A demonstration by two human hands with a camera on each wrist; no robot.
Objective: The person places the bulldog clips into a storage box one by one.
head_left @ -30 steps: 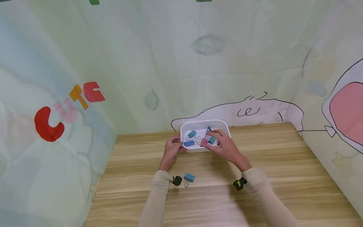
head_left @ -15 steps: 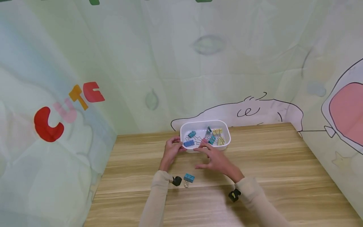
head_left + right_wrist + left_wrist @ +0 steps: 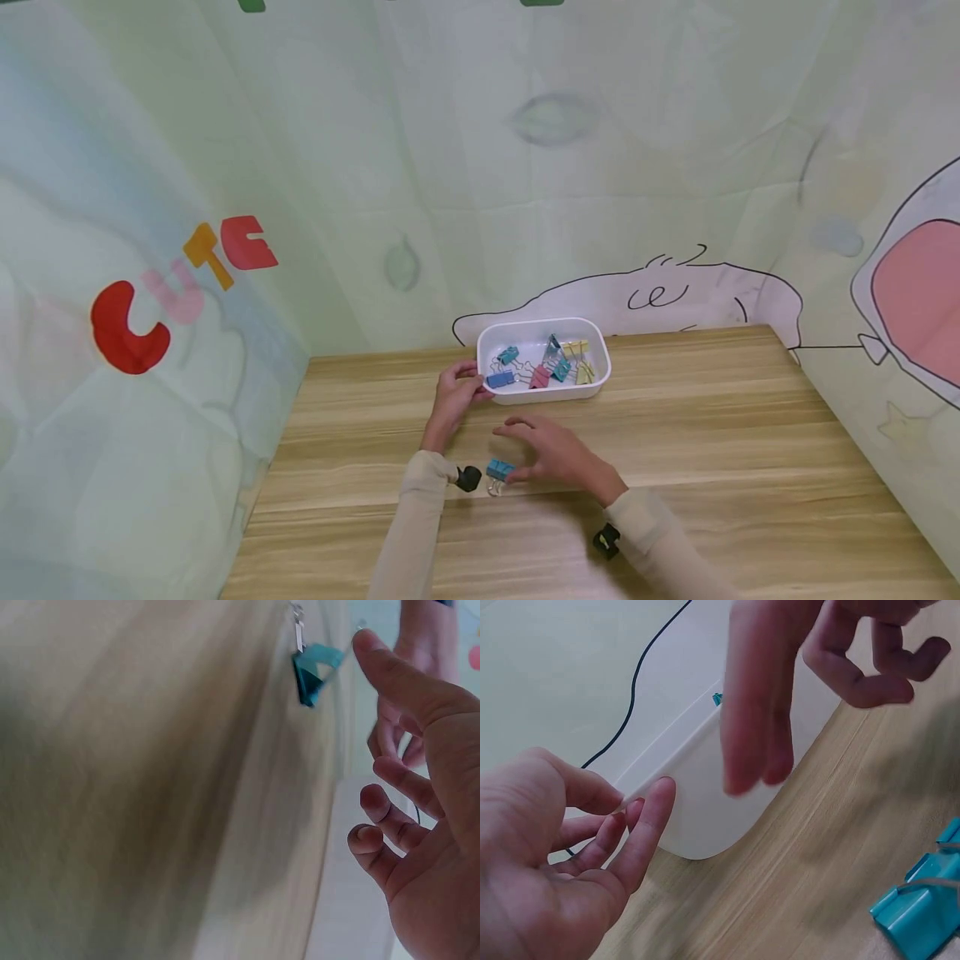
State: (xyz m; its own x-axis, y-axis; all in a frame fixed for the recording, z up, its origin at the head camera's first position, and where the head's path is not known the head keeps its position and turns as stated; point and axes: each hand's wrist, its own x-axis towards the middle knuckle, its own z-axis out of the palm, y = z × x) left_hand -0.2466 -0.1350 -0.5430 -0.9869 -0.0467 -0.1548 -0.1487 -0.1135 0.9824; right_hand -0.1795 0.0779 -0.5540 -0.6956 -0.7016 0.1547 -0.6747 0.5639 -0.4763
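A white plastic box (image 3: pixel 544 396) stands at the back of the table, with several binder clips inside. Thumb and fingers of my left hand (image 3: pixel 454 400) pinch its left front corner, and the left wrist view shows this grip on the rim. A loose blue-teal binder clip (image 3: pixel 500 470) lies on the table in front of the box. My right hand (image 3: pixel 561 457) hovers just right of that clip, thumb and fingers spread, holding nothing. In the right wrist view, the thumb points near the clip (image 3: pixel 309 673); whether they touch, I cannot tell.
In the box lie a blue clip (image 3: pixel 500 379), a pink clip (image 3: pixel 540 377), teal clips and yellow clips. Behind it rises a printed curtain (image 3: pixel 450 208) along the rear table edge. Wooden tabletop (image 3: pixel 735 450) extends to both sides.
My right hand has come out of the box, moving toward the front and left, down to the loose clip. My left hand keeps its grip on the box, which stays put.
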